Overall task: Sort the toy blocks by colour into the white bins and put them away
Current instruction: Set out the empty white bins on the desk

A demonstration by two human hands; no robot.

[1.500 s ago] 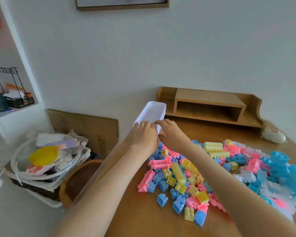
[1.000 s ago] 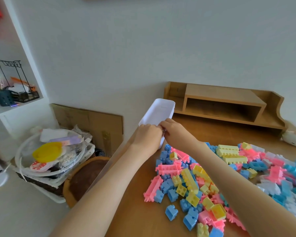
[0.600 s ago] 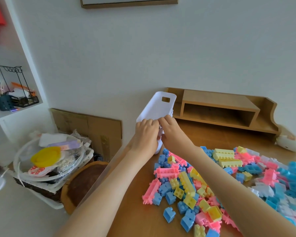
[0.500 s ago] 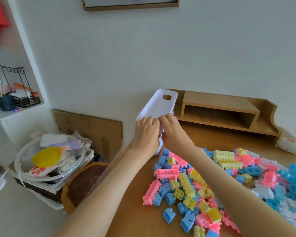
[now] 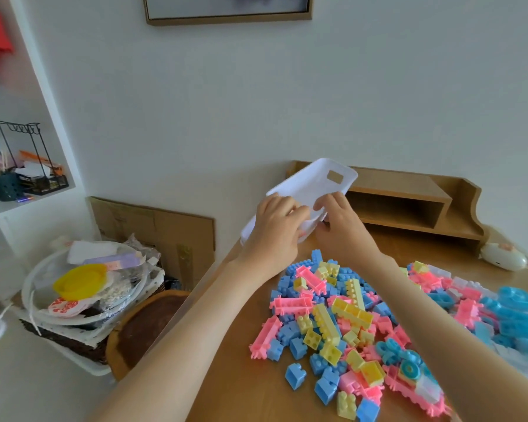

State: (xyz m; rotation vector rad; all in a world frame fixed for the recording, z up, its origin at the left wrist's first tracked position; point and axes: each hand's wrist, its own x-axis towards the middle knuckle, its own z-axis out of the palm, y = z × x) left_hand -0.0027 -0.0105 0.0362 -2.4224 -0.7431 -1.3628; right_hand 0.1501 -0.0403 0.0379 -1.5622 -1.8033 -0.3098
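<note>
Left hand (image 5: 275, 226) and right hand (image 5: 345, 229) both gripped a tilted white bin (image 5: 311, 184). Pastel blocks (image 5: 342, 315) littered the wooden desk (image 5: 241, 385), white wall (image 5: 287, 102) behind.

Both of my hands are showing bare: the left hand (image 5: 275, 229) and the right hand (image 5: 345, 236), beyond the pile of toy blocks (image 5: 342, 315). My left forearm (image 5: 195, 324), left of that pile, and my right forearm (image 5: 439, 324), over it, are also showing bare down to the picture's lower edge.
</note>
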